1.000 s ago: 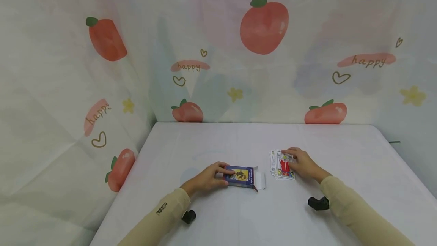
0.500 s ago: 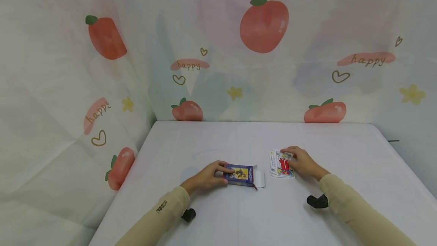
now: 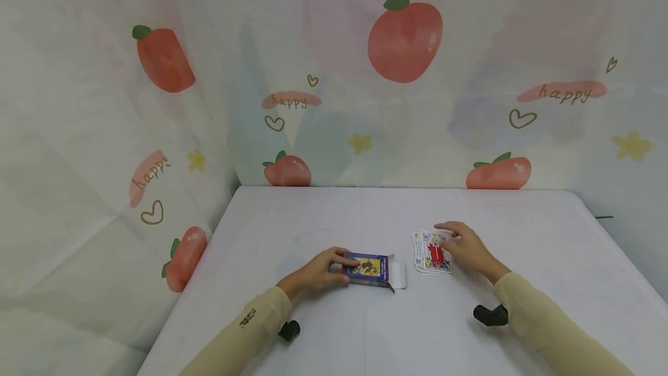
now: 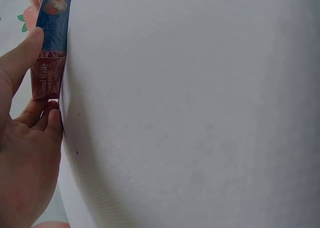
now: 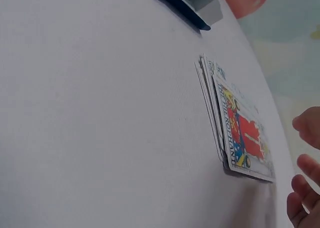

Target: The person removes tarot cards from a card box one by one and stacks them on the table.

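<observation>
A blue tarot card box (image 3: 367,268) lies flat on the white table, its white end flap (image 3: 398,275) folded out to the right. My left hand (image 3: 317,271) grips its left end, with the thumb along the near side and a finger over the top; the left wrist view shows the thumb on the box (image 4: 53,28). To the right lies a small, slightly fanned pile of tarot cards (image 3: 436,253), face up, a red-robed figure on top. My right hand (image 3: 469,251) hovers just right of the cards with loosely bent fingers; the right wrist view shows a gap between it and the pile (image 5: 246,130).
The white cloth-covered table (image 3: 365,329) reaches back to a fruit-printed curtain (image 3: 334,33), which also hangs along the left side. A black piece sticks out beneath each sleeve, the left one (image 3: 289,330) and the right one (image 3: 490,315) close over the table.
My right hand has come off the top card and drawn slightly right, its fingers lifting. The left hand and the card box have kept their place.
</observation>
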